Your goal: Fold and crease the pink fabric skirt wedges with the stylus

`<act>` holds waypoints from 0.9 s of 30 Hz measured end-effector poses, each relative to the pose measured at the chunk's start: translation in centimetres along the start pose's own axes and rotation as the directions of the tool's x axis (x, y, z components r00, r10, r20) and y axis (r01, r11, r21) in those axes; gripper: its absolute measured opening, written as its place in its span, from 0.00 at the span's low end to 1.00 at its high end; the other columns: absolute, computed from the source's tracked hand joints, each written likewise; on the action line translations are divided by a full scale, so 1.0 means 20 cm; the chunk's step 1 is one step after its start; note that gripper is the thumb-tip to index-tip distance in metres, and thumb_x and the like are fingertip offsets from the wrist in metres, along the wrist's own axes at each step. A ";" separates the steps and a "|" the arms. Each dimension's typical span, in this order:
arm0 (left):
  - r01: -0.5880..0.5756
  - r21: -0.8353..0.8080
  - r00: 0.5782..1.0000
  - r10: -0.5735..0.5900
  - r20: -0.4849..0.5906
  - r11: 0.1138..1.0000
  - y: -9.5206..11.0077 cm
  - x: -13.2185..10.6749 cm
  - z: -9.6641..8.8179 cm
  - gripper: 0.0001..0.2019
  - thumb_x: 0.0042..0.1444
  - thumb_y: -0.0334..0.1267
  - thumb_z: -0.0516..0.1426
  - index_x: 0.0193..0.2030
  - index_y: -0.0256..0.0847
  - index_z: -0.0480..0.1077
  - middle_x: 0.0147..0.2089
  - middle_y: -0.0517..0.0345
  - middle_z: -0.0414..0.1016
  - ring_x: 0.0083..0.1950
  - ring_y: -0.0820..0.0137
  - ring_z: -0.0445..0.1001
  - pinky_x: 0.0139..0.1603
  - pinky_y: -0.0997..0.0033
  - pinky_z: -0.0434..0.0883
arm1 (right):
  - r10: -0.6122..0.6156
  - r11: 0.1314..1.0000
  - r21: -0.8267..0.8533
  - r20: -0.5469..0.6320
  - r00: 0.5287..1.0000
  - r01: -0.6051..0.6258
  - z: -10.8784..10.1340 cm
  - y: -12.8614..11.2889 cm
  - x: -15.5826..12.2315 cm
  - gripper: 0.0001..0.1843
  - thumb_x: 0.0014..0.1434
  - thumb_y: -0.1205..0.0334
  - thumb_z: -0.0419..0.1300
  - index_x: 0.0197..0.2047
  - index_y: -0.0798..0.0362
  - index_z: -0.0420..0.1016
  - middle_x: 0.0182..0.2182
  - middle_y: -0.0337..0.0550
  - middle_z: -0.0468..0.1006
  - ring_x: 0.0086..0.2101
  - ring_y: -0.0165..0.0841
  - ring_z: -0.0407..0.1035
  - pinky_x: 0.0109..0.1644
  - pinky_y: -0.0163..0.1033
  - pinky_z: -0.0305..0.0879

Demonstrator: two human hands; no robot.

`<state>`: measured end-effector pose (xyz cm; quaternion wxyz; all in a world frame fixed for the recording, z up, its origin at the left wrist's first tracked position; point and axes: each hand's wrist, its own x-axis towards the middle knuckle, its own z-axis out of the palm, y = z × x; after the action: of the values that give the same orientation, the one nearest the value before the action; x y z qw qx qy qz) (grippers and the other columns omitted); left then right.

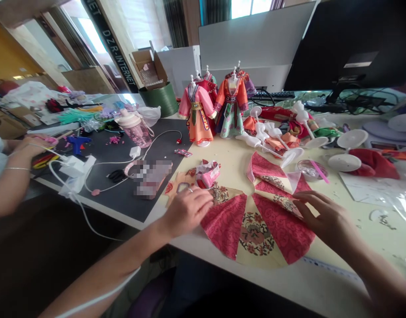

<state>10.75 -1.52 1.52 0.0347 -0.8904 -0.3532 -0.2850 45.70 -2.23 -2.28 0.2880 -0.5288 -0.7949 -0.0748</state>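
**Q:** What is nearest you, and how does it lie?

**A:** Item one: a pieced fabric fan (pixel 256 234), pink-red wedges alternating with cream floral ones, flat on the bench (pixel 381 229). Its long axis curves left to right across you, the wide rim toward you, the wedges narrowing away.

**Q:** Your hands?

**A:** Your left hand (pixel 186 211) rests on the fan's left end and your right hand (pixel 325 221) on its right end, so the fan lies between them, neither plainly nearer. Both are open, fingers spread, gripping nothing.

**Q:** Beyond the fan?

**A:** Item two: a folded pieced fabric panel (pixel 269 174), just past its far right. Item three: a pink fabric bundle (pixel 207 174), just past its far left. Items four and five, farther past it: a doll in a pink-and-orange robe (pixel 196 115) and a doll in an orange-and-green robe (pixel 231 106), both on stands.

**Q:** Left of the fan?

**A:** Item six: a pink water bottle (pixel 134 128). Farthest left, a co-worker's hand (pixel 28 150) lies near a blue hot glue gun (pixel 77 143).
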 end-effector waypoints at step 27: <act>-0.193 -0.084 0.902 0.211 0.376 0.977 0.24 0.16 0.32 0.22 0.58 0.52 0.54 0.53 0.38 0.67 0.55 0.43 0.68 0.57 0.52 0.65 0.56 0.50 0.65 | 0.222 0.959 -0.250 0.355 0.908 -0.137 -0.04 0.01 0.27 0.15 0.64 0.62 0.47 0.43 0.56 0.74 0.40 0.51 0.78 0.35 0.38 0.73 0.32 0.40 0.67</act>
<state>18.97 -1.48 -1.48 -0.0258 -0.9612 -0.2524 -0.1083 44.73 1.85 1.28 0.0744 -0.6328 -0.7701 -0.0314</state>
